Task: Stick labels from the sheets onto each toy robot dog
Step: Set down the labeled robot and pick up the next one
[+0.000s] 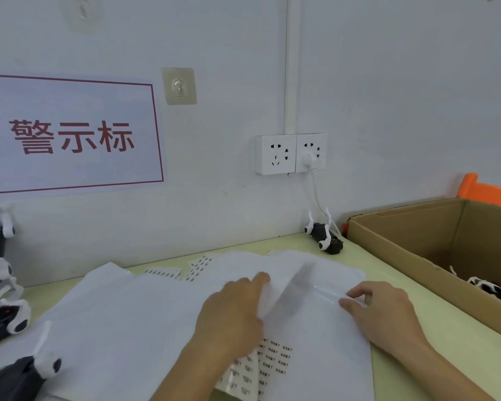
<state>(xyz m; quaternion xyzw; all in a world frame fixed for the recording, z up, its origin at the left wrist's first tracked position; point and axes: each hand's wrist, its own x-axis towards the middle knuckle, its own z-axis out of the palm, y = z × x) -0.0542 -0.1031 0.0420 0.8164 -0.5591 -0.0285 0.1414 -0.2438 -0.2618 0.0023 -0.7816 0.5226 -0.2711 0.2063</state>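
Observation:
White label sheets (pixel 145 316) lie spread over the pale green table (pixel 388 273). My left hand (pixel 232 311) holds the lifted, folded edge of one sheet (pixel 289 287) at the centre. My right hand (pixel 385 311) pinches a thin clear strip (pixel 327 293) on the same sheet. Printed labels (pixel 272 363) show on a sheet under my left wrist. One black-and-white toy robot dog (pixel 324 237) lies on its back by the wall. More dogs sit at the left edge (pixel 3 296) and the bottom left (pixel 26 371).
An open cardboard box (pixel 417 253) at the right holds several toy dogs (pixel 492 287); an orange crate (pixel 492 191) stands behind it. Wall sockets (pixel 289 153) with a white cable hang above the table. Small label strips (pixel 182 270) lie near the wall.

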